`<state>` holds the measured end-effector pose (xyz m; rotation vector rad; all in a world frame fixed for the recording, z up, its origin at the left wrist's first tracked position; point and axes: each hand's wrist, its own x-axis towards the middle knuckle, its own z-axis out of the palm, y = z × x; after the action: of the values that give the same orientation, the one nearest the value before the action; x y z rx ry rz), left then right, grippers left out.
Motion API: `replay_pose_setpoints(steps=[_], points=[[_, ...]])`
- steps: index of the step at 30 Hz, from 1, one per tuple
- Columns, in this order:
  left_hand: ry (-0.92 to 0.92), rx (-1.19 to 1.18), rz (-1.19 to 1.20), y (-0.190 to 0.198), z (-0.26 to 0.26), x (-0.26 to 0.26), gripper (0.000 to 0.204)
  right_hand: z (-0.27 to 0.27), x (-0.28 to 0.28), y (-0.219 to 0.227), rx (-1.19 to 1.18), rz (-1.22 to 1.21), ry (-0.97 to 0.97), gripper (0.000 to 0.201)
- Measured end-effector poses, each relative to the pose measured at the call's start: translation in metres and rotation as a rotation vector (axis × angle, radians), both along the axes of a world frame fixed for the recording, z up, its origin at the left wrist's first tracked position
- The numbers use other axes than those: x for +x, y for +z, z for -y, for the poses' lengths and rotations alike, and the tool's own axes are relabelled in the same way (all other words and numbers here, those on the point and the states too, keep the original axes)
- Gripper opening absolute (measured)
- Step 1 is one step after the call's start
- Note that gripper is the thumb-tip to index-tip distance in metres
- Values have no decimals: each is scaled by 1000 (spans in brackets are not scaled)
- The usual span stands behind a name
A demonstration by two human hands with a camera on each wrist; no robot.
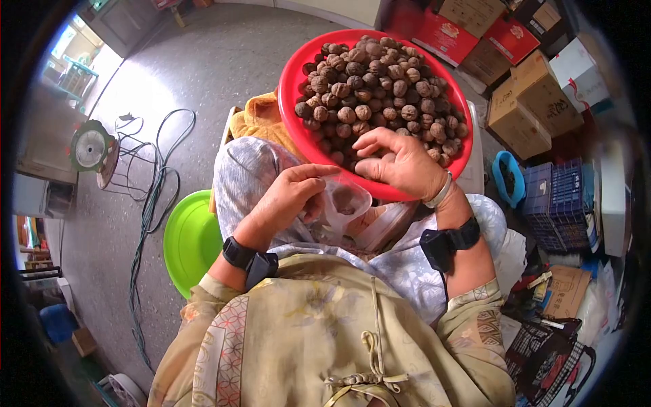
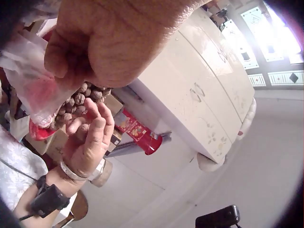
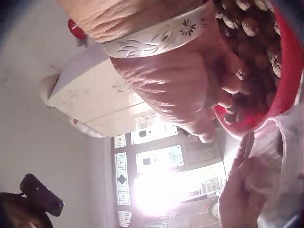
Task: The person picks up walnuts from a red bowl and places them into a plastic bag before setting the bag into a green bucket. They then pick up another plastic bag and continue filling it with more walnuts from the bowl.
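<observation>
A wide red basin [image 1: 287, 112] heaped with walnuts [image 1: 386, 85] stands in front of the person's knees. My left hand [image 1: 290, 195] pinches the edge of a clear plastic bag [image 1: 349, 203], its mouth held just below the basin's near rim. Something brown shows through the bag. Over the near part of the basin is my right hand [image 1: 410, 168], fingers curled above the walnuts. In the left wrist view a walnut [image 2: 81, 131] shows between its thumb and fingers. The right wrist view has its fingertips low among the nuts, partly hidden.
A green basin [image 1: 193, 244] lies on the floor at the left, near a loose dark cable [image 1: 159, 169]. An orange towel [image 1: 264, 122] sits beside the red basin. Cardboard boxes [image 1: 522, 108], a blue bag [image 1: 507, 178] and a dark blue crate [image 1: 556, 203] stand at the right.
</observation>
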<state>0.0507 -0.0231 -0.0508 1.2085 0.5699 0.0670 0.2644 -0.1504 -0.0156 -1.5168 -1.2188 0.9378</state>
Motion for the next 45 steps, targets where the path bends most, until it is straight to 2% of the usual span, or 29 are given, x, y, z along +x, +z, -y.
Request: replay_pose_setpoints(steps=[2,5,7,8,11,14,19,22,24,26,28,29,31,34,35,36,38,39,40,42,44,45], points=[[-6,11,-3,-1,0,-1,37,2,9,14,-233,-4,-98,20],[-11,9,-4,-4,0,0,37,1,26,-14,-200,127,-162,16],[-11,-4,-5,-4,0,0,37,-2,32,-34,-130,510,-137,18],[-10,-11,-10,-2,0,0,37,-3,32,-40,-131,509,-139,18],[-5,-5,-21,0,2,0,37,-10,22,-53,-464,674,-109,28],[-1,14,-31,4,2,0,37,-16,16,-54,-565,756,-29,30],[6,0,-12,-1,0,-1,37,-20,20,-62,-516,805,-39,30],[8,-4,-10,-1,0,-1,37,-15,20,-47,-389,678,-121,27],[-8,4,4,0,-1,-2,36,-12,20,-36,-277,293,-97,19],[-13,2,6,1,-1,-2,37,-7,10,-13,-252,203,-65,18],[-21,1,8,0,-2,-1,37,-2,4,-5,-120,47,22,22],[-16,6,8,-2,-2,-1,37,0,2,-5,-120,46,22,22],[-11,13,8,-2,-1,0,38,2,-3,-3,-165,-42,154,25],[-16,15,2,-1,-1,0,38,3,-9,10,-298,36,102,28],[-15,4,-1,-1,-1,0,38,3,-3,-7,-200,96,84,29],[-13,-7,-4,-1,-1,0,38,3,1,-8,-200,96,84,29],[-22,-9,-1,-3,-1,0,38,3,5,-9,-267,-61,0,35],[-33,-10,1,-3,-1,0,38,5,2,-4,-293,-199,-8,32],[-36,-9,0,-3,-1,1,38,6,4,-3,-293,-199,-12,32],[-23,-7,-8,-3,0,2,38,9,8,-3,-220,95,86,29],[-22,-12,-7,-2,0,2,38,10,8,0,-213,121,106,27],[-21,-16,-7,-1,-1,2,38,10,5,1,-228,-24,90,28]])
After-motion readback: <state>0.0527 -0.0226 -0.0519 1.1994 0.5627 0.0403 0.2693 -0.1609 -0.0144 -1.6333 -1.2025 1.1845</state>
